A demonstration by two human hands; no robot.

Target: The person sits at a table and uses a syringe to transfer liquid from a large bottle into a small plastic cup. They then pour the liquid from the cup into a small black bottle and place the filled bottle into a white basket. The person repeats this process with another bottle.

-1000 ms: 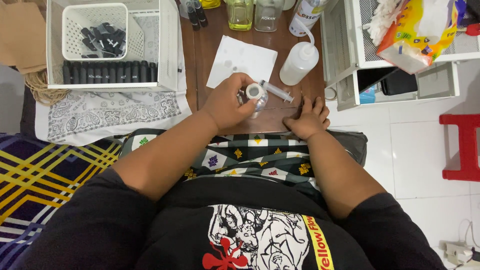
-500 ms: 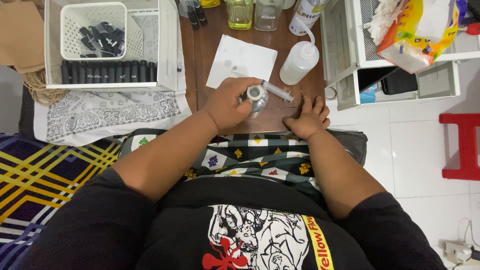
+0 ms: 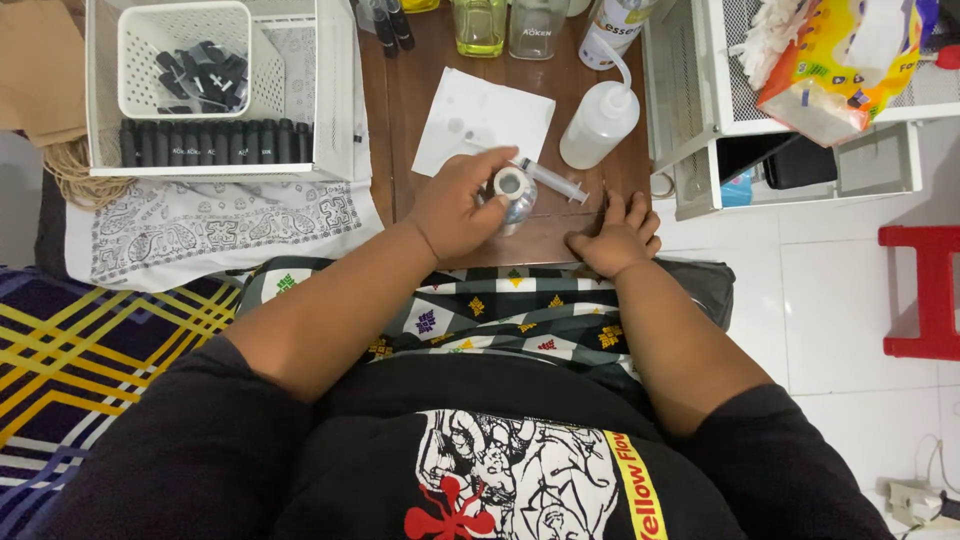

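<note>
My left hand (image 3: 455, 205) is wrapped around a small silver bottle (image 3: 514, 190) standing upright on the brown wooden table (image 3: 400, 120), its round top facing the camera. A clear syringe (image 3: 553, 181) lies on the table just right of the bottle. My right hand (image 3: 617, 236) rests flat, palm down, at the table's near edge with fingers spread and nothing in it. A white sheet of paper (image 3: 482, 118) lies beyond the bottle, and a white squeeze bottle (image 3: 597, 125) with a bent spout stands beside it.
A white wire basket (image 3: 330, 90) at the left holds a row of small black bottles (image 3: 215, 142) and a smaller basket of black caps (image 3: 200, 72). Glass bottles (image 3: 480, 22) stand at the table's far edge. A white wire shelf (image 3: 800, 150) is at the right, a red stool (image 3: 925, 290) beyond.
My left hand has shifted slightly on the silver bottle. The right hand stays flat on the table.
</note>
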